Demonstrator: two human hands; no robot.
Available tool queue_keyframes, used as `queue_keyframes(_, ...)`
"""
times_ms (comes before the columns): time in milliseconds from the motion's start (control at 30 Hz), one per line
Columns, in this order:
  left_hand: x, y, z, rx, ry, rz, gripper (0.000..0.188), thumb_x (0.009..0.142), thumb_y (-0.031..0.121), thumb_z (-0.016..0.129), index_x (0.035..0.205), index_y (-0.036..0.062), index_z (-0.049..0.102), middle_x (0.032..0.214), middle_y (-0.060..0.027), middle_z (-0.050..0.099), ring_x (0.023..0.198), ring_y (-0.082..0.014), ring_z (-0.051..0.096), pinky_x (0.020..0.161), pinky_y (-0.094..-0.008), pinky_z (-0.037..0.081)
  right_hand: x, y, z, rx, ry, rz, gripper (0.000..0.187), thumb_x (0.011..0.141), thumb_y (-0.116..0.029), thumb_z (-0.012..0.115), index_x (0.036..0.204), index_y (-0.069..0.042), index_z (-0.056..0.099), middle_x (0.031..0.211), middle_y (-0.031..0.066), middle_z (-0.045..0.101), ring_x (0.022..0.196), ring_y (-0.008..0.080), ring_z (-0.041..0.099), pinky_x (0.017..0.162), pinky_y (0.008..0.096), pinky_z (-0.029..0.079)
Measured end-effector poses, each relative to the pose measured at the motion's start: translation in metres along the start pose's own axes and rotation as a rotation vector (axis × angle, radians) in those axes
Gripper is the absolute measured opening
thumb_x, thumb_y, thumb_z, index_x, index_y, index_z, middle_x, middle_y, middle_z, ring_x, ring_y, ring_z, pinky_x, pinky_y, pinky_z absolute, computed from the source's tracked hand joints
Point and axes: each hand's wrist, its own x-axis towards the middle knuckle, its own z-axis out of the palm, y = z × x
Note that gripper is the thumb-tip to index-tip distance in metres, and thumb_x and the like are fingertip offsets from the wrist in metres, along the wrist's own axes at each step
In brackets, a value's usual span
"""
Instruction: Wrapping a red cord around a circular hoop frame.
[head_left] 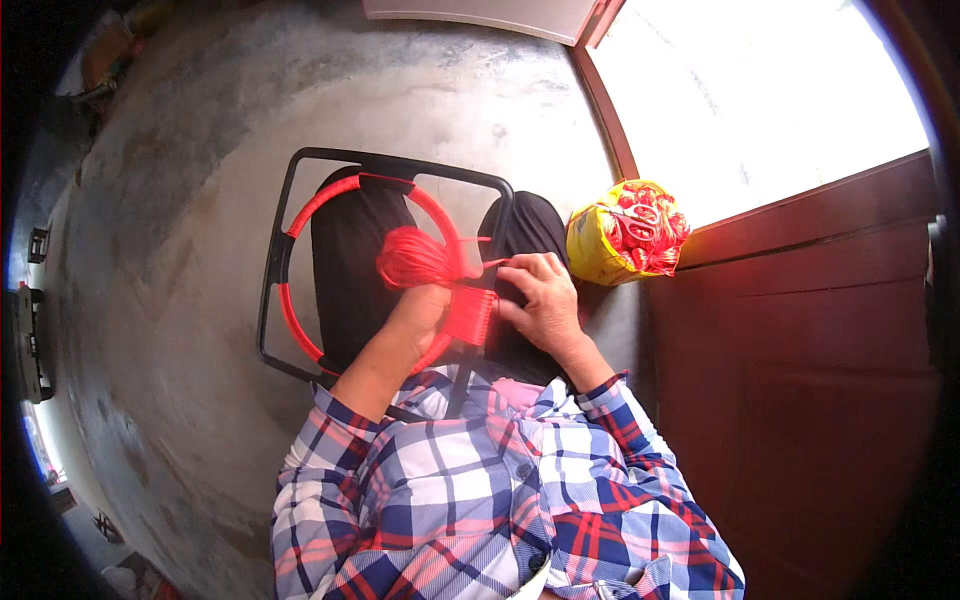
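Observation:
Across my lap lies a black frame (440, 163) with a ring (290, 215) inside it, wrapped partly in red cord and partly in black. At the ring's right side, a flat band of red cord (468, 318) covers the rim in close rows. My left hand (424, 308) is closed beneath a loose bundle of red cord (412, 258), its fingertips hidden behind the cord. To the right of the band, my right hand (545, 303) has its thumb and index finger bent together at a red strand (494, 264) that runs toward the ring.
A yellow bag (592, 246) packed with red cord hanks (645, 225) stands beside my right knee. Dark red door panels (800, 400) rise close on the right, with a bright opening beyond. Grey concrete floor (180, 300) spreads out to the left.

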Motion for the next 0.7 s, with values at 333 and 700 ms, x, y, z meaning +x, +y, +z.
queue_keyframes(333,-0.003,0.001,0.009,0.130,-0.085,-0.085,0.016,0.092,0.008,0.055,0.106,0.0027,0.061,0.092,-0.0074,0.066,0.078,-0.0144,0.066,0.066,-0.0272,0.055,-0.001,0.001,0.012,0.153,0.000,-0.002,0.030,0.065,-0.014,0.072,0.091,-0.004,0.061,0.104,0.0116,0.061,0.101,0.0307,0.059,0.084,0.0405,0.047)
queue_keyframes(700,0.004,-0.005,-0.010,0.017,0.003,0.011,0.025,0.091,0.003,0.048,0.113,0.0026,0.059,0.098,-0.0095,0.066,0.081,-0.0158,0.067,0.073,-0.0282,0.057,-0.033,0.051,-0.052,1.560,0.396,0.549,0.050,0.077,-0.033,0.059,0.110,0.005,0.059,0.107,0.0144,0.064,0.097,0.0240,0.062,0.091,0.0354,0.048)
